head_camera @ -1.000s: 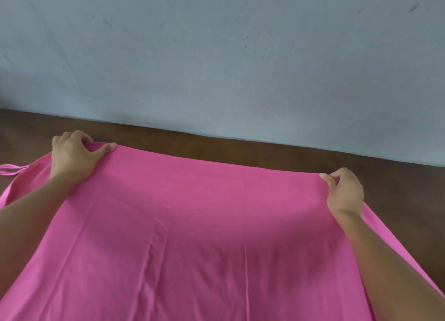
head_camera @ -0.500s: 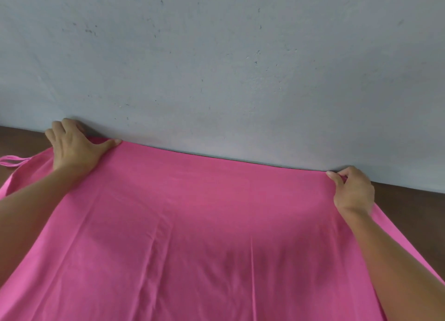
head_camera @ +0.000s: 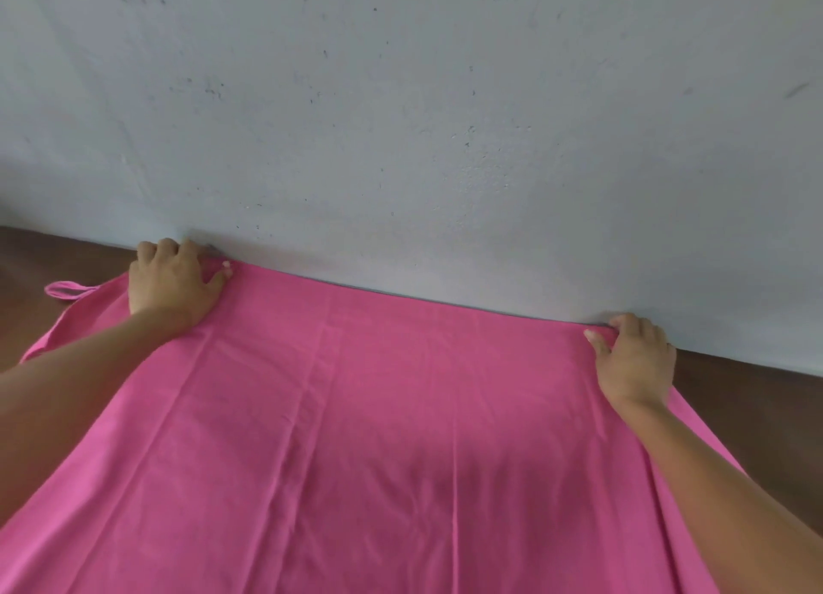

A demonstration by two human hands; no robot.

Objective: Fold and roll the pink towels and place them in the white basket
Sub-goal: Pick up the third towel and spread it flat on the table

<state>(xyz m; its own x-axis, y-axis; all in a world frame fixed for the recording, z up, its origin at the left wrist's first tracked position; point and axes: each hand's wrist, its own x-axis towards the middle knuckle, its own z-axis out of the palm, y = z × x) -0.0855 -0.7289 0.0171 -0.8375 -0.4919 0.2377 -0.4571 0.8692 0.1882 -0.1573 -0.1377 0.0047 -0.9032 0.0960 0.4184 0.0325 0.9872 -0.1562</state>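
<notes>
**Towel spread out, far corners held at the wall**

The towel fills the lower half of the frame. It lies flat on the brown table and runs off the bottom edge. Its far hem crosses the picture from centre left to centre right, sloping down to the right, and meets the foot of the grey wall.

The left hand, at centre left, grips the far left corner, with the fingers curled over the hem and the thumb pressed on top of the cloth. The right hand, at centre right, pinches the far right corner the same way, thumb on top and fingers tucked behind the edge. A small pink loop sticks out past the left hand.

This looks like the laying-out step, done before any fold, with the cloth pulled taut and squared to the wall. The basket is not in view.

Faint creases run from the far hem toward the viewer, so the cloth points away from the person. Its long axis probably runs the same way, but the near end is cut off, so that is only a guess.

Next, the hands would likely either let go and smooth the cloth, or bring both held corners evenly toward the near edge for the first fold. The two sides need to travel together, or the hems will not line up.
</notes>
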